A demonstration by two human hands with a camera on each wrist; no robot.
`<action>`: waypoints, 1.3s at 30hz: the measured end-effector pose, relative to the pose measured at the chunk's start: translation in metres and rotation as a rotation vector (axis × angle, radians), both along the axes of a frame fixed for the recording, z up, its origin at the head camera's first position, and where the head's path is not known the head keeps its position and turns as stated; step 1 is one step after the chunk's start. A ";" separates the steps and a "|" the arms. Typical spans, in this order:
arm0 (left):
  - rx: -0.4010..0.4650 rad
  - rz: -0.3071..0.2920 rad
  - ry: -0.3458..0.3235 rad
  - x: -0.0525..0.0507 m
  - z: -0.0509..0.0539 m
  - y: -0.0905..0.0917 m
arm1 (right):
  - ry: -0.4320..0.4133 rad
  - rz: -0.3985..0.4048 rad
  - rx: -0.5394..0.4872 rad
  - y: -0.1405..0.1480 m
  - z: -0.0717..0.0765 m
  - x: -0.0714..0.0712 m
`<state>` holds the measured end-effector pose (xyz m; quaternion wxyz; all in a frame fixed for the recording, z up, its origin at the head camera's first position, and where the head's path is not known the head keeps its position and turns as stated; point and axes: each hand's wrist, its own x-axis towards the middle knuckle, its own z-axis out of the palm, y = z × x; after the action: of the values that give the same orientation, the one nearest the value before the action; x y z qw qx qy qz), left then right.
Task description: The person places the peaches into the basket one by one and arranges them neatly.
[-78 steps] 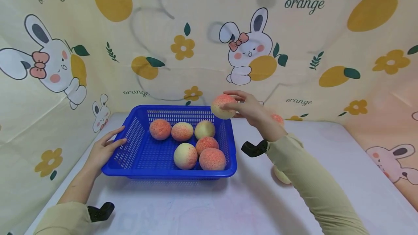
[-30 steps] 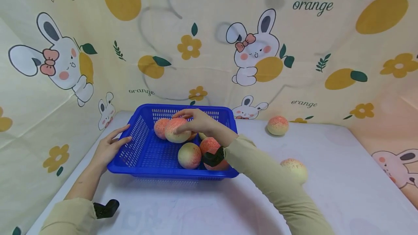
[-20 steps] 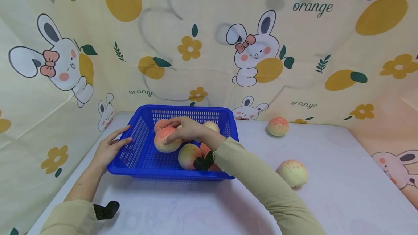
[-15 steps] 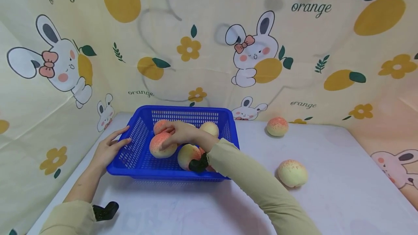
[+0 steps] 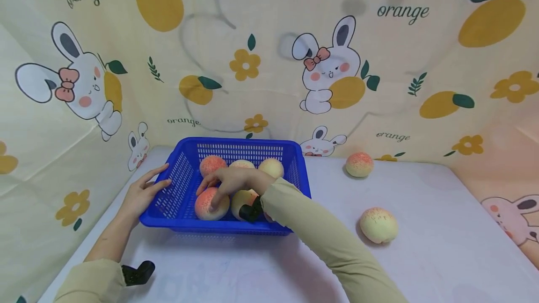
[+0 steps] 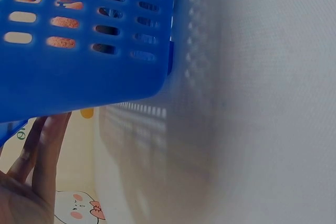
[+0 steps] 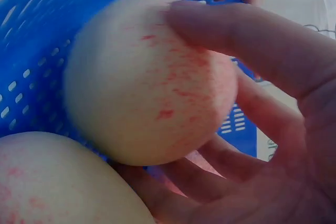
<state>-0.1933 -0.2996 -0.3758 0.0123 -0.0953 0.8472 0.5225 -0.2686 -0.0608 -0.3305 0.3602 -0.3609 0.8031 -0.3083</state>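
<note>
In the head view a blue plastic basket [image 5: 202, 226] stands on the table, with several peaches inside. My left hand [image 5: 140, 196] holds its left rim, the thumb and a finger lying over the edge. Fingers of that hand [image 6: 39, 169] also show against the outer side in the left wrist view. My right hand [image 5: 231, 181] reaches into the basket and grips a red-and-cream peach [image 5: 204, 204] low at the front left. Its thumb presses the peach [image 7: 136, 82] in the right wrist view, fingers curled behind. A pale peach [image 5: 240, 202] sits beside it; my wrist hides others.
Along the basket's back lie a red peach [image 5: 212, 165] and a cream peach [image 5: 271, 167]. Outside, to the right, two peaches rest on the white table: one farther back [image 5: 360, 164], one nearer [image 5: 378, 225]. A printed cloth [image 5: 269, 69] forms the backdrop.
My right hand has carried the peach from above the basket's back right corner leftward, then down and toward me to the front left inside. My left hand stays on the rim.
</note>
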 end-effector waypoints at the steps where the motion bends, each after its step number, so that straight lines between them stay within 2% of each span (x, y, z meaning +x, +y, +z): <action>1: 0.003 0.000 -0.003 0.000 0.000 0.000 | 0.000 0.013 0.018 0.000 0.000 0.000; 5: 0.008 0.004 -0.004 0.000 -0.001 0.001 | 0.014 0.037 0.067 0.000 0.001 0.001; 13: 0.005 0.010 -0.003 -0.001 -0.002 0.001 | 0.074 0.041 0.075 0.006 0.002 0.000; 23: -0.001 0.009 0.001 -0.002 -0.002 0.000 | 0.049 -0.020 -0.010 0.030 0.015 -0.002; 25: -0.002 0.010 0.000 -0.002 -0.002 -0.001 | 0.024 -0.032 -0.028 0.037 0.017 -0.003; 33: -0.003 0.009 -0.014 -0.002 -0.002 0.000 | -0.009 -0.082 -0.099 0.069 0.025 -0.004; 39: -0.003 0.005 -0.016 -0.002 -0.001 -0.001 | -0.014 -0.125 -0.170 0.099 0.029 -0.011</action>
<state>-0.1949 -0.3006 -0.3772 0.0175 -0.1016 0.8476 0.5206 -0.2795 0.0381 -0.3017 0.3138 -0.3373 0.7925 -0.3996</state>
